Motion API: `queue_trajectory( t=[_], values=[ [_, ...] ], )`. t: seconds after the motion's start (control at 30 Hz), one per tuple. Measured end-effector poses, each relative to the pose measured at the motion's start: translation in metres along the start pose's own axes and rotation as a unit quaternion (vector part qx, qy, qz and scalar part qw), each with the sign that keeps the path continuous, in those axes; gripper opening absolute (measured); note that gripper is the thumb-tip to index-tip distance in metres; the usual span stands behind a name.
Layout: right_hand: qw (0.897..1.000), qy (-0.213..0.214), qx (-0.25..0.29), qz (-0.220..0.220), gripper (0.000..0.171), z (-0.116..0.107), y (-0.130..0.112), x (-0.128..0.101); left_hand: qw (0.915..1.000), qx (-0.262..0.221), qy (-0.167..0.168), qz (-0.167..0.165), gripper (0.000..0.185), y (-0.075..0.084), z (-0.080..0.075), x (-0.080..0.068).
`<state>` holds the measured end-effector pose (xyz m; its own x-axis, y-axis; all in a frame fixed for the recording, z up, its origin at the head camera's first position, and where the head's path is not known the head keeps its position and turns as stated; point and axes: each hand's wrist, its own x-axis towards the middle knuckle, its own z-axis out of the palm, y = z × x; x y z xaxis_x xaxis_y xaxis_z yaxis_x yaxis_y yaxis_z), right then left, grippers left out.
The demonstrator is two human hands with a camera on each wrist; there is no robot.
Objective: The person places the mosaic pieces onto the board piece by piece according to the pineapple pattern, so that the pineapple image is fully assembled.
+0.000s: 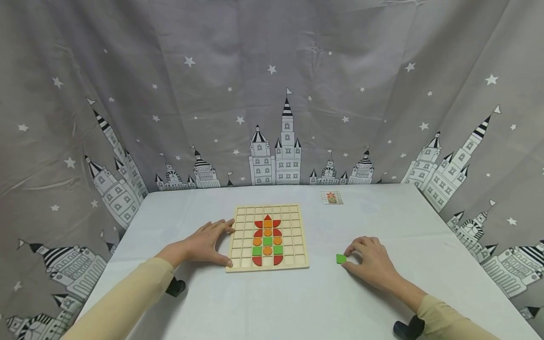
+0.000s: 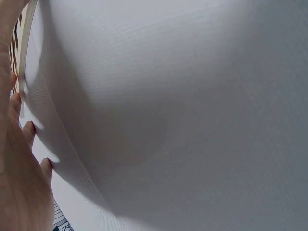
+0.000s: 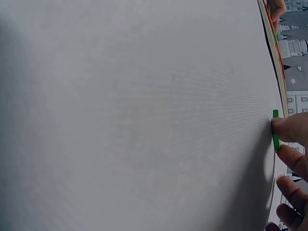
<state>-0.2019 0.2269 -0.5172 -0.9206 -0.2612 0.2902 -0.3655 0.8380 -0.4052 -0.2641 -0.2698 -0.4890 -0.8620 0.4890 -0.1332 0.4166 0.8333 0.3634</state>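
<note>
The right hand (image 1: 371,262) pinches a small green square (image 1: 341,259) lying on the white table (image 1: 297,302), at about 3 o'clock from the wooden board (image 1: 293,236) and well apart from it. The left hand (image 1: 204,245) lies flat and loose, fingers touching the board's edge at 9 o'clock. Red, orange and green pieces (image 1: 267,241) sit in the board. A little picture card (image 1: 332,197) lies at about 1 o'clock from the board.

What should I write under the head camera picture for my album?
Left hand rests on the wooden grid board while the right hand pinches a green square tile on the white table.
</note>
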Motion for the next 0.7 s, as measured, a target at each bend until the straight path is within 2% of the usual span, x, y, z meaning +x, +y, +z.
queue_trajectory(
  t=[0.27, 0.7],
  values=[
    [0.997, -0.042, 0.052, 0.038, 0.024, -0.0029, 0.0039, 0.0021, 1.0000, -0.004, 0.002, 0.003, 0.104, -0.0006, 0.0001, -0.0005],
    [0.996, -0.047, 0.073, 0.036, 0.021, -0.0040, 0.0041, 0.0034, 1.0000, -0.002, -0.001, -0.001, 0.103, -0.0008, 0.0002, -0.0011]
  ],
)
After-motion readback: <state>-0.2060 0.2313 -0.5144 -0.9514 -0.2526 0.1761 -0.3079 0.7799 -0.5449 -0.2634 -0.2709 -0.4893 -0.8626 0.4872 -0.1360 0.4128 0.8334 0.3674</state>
